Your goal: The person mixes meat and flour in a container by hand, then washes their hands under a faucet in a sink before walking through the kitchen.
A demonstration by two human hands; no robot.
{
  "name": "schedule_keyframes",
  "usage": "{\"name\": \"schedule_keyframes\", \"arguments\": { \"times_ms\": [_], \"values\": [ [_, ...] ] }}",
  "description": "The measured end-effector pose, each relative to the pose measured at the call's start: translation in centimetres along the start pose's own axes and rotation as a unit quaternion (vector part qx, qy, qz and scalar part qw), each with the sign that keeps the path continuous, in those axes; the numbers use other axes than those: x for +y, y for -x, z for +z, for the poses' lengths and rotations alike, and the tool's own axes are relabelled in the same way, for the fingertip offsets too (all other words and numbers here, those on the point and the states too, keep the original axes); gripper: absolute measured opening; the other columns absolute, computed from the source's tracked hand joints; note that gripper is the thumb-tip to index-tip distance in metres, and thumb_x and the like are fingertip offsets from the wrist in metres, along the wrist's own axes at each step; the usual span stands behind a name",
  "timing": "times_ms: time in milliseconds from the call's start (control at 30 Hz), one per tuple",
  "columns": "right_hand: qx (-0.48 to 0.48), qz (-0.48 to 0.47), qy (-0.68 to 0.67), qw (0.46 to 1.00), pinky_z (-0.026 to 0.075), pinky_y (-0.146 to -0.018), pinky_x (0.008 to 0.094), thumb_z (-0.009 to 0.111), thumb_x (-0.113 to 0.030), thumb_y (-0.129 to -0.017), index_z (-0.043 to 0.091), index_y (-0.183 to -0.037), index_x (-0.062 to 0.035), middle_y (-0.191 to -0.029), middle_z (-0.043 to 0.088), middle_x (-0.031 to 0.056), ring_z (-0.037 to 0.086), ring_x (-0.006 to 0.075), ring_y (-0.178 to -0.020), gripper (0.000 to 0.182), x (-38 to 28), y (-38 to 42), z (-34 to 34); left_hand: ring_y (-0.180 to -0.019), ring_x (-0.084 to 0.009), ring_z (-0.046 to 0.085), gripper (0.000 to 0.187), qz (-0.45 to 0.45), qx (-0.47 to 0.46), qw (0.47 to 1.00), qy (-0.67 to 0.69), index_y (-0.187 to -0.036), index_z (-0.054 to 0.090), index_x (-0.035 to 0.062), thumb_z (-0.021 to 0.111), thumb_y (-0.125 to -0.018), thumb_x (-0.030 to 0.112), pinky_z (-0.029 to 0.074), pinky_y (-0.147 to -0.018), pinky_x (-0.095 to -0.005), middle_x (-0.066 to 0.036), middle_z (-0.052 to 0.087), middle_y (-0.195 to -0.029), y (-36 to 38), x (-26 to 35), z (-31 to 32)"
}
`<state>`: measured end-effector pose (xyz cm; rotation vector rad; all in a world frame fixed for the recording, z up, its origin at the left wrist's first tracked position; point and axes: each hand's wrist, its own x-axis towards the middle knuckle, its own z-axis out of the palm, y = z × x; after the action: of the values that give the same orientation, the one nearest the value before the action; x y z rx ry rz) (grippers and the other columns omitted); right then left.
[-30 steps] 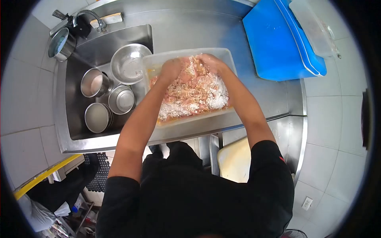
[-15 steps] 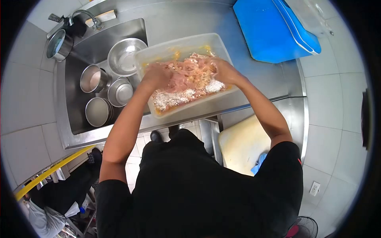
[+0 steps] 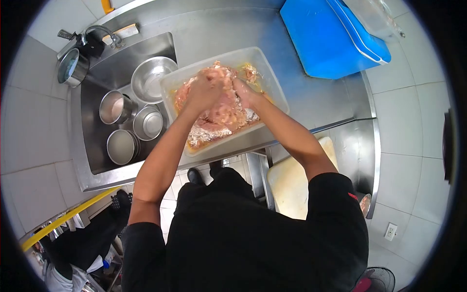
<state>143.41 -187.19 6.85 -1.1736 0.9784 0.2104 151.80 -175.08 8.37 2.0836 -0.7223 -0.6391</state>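
A translucent plastic tub [image 3: 277,90] stands on the steel counter, its left end over the sink's edge. Pale pink raw meat [image 3: 226,109] is heaped inside, with white powder [image 3: 206,134] along the near side and yellowish liquid around it. My left hand [image 3: 205,92] is sunk into the top of the heap, fingers curled on the meat and partly hidden. Close beside it, my right hand [image 3: 245,92] grips the heap's right side, its fingertips buried. A small clump of coated meat lies in the tub's far right corner.
To the left, the sink [image 3: 90,146] holds a wide metal bowl [image 3: 153,78] and several metal pots [image 3: 120,147]. A faucet [image 3: 99,29] rises behind it. A blue bin [image 3: 326,39] stands at back right, above a lower shelf with a cutting board [image 3: 292,185]. Another person [image 3: 85,243] is at lower left.
My right hand has moved inward, closer to my left. The meat is bunched into a taller heap toward the tub's left and middle, baring liquid on the right.
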Motion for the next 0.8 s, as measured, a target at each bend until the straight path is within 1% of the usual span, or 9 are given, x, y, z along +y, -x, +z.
{"name": "schedule_keyframes", "arguments": {
  "times_ms": [67,133,233,300,400,467,533,667,800],
  "values": [
    [-0.154,-0.054,-0.032,0.986,0.038,-0.093,0.0403,0.047,-0.045,-0.084,0.030,-0.133,-0.0112,-0.127,0.040,0.0153,0.038,0.0296,-0.117,0.062,0.9,-2.4,-2.1,-0.095,-0.0323,0.057,0.068,0.014,-0.034,0.999,-0.031,-0.122,0.033,-0.0092,0.056,-0.077,0.036,0.042,-0.083,-0.0359,-0.029,0.057,-0.094,-0.3,1.8,0.1],
    [-0.138,-0.133,0.039,0.981,0.045,-0.082,0.0363,0.050,-0.042,-0.083,0.038,-0.128,-0.0096,-0.118,0.047,0.0129,0.048,0.0235,-0.105,0.056,0.0,-2.7,-3.4,-0.090,-0.0332,0.059,0.061,0.104,-0.061,0.991,-0.059,-0.119,0.039,-0.0072,0.057,-0.077,0.033,0.045,-0.078,-0.0361,-0.029,0.058,-0.091,-0.4,3.0,0.0],
    [-0.011,-0.060,0.332,0.941,0.045,-0.076,0.0356,0.051,-0.035,-0.083,0.042,-0.124,-0.0044,-0.106,0.055,0.0161,0.053,0.0213,-0.097,0.052,-2.6,-0.5,-5.9,-0.096,-0.0396,0.053,0.051,0.099,-0.030,0.989,-0.109,-0.103,0.049,-0.0124,0.053,-0.077,0.032,0.041,-0.082,-0.0432,-0.029,0.056,-0.098,-0.8,2.5,-1.1],
    [0.087,-0.137,0.510,0.845,0.044,-0.071,0.0355,0.049,-0.027,-0.084,0.052,-0.110,0.0003,-0.089,0.060,0.0172,0.056,0.0244,-0.082,0.038,-2.1,-2.3,-8.0,-0.098,-0.0404,0.051,0.050,0.039,-0.028,0.988,-0.145,-0.100,0.052,-0.0120,0.050,-0.078,0.033,0.039,-0.084,-0.0435,-0.029,0.055,-0.097,-1.3,-0.9,-1.8],
    [0.105,-0.181,0.339,0.917,0.044,-0.074,0.0336,0.048,-0.025,-0.085,0.053,-0.108,0.0022,-0.095,0.059,0.0189,0.055,0.0240,-0.083,0.036,-1.8,-3.9,-8.4,-0.101,-0.0420,0.048,0.050,-0.008,-0.022,0.966,-0.256,-0.098,0.054,-0.0116,0.045,-0.081,0.035,0.037,-0.087,-0.0441,-0.030,0.055,-0.097,-2.3,-9.5,-1.2],
    [0.154,-0.213,0.362,0.894,0.043,-0.073,0.0333,0.046,-0.026,-0.086,0.054,-0.106,0.0030,-0.094,0.059,0.0175,0.055,0.0225,-0.082,0.036,-2.0,-5.8,-8.0,-0.101,-0.0428,0.047,0.051,0.008,-0.015,0.944,-0.330,-0.098,0.054,-0.0115,0.042,-0.082,0.035,0.036,-0.088,-0.0443,-0.030,0.055,-0.097,-3.4,-9.9,-1.4],
    [0.201,-0.243,0.382,0.869,0.043,-0.072,0.0331,0.045,-0.026,-0.086,0.054,-0.104,0.0038,-0.093,0.059,0.0162,0.054,0.0211,-0.081,0.036,-3.3,-6.2,-7.3,-0.099,-0.0408,0.049,0.052,-0.057,0.063,0.986,-0.142,-0.097,0.055,-0.0113,0.037,-0.084,0.036,0.036,-0.088,-0.0429,-0.029,0.056,-0.097,-4.3,-7.0,-2.0],
    [0.085,-0.159,0.239,0.954,0.044,-0.064,0.0350,0.041,-0.032,-0.087,0.056,-0.102,-0.0017,-0.087,0.057,0.0103,0.053,0.0174,-0.075,0.037,-4.5,-9.7,-9.6,-0.094,-0.0351,0.052,0.051,-0.010,0.059,0.995,-0.083,-0.097,0.055,-0.0109,0.037,-0.085,0.035,0.037,-0.086,-0.0397,-0.025,0.058,-0.092,-9.6,-7.9,-1.7],
    [0.021,-0.043,0.120,0.992,0.047,-0.061,0.0343,0.043,-0.039,-0.085,0.056,-0.104,-0.0087,-0.094,0.057,0.0062,0.054,0.0161,-0.077,0.038,-6.1,-7.7,-7.4,-0.087,-0.0248,0.053,0.049,-0.072,-0.061,0.976,0.196,-0.099,0.054,-0.0106,0.038,-0.087,0.034,0.040,-0.080,-0.0348,-0.020,0.058,-0.091,-13.2,-5.8,2.7]
  ]
}}
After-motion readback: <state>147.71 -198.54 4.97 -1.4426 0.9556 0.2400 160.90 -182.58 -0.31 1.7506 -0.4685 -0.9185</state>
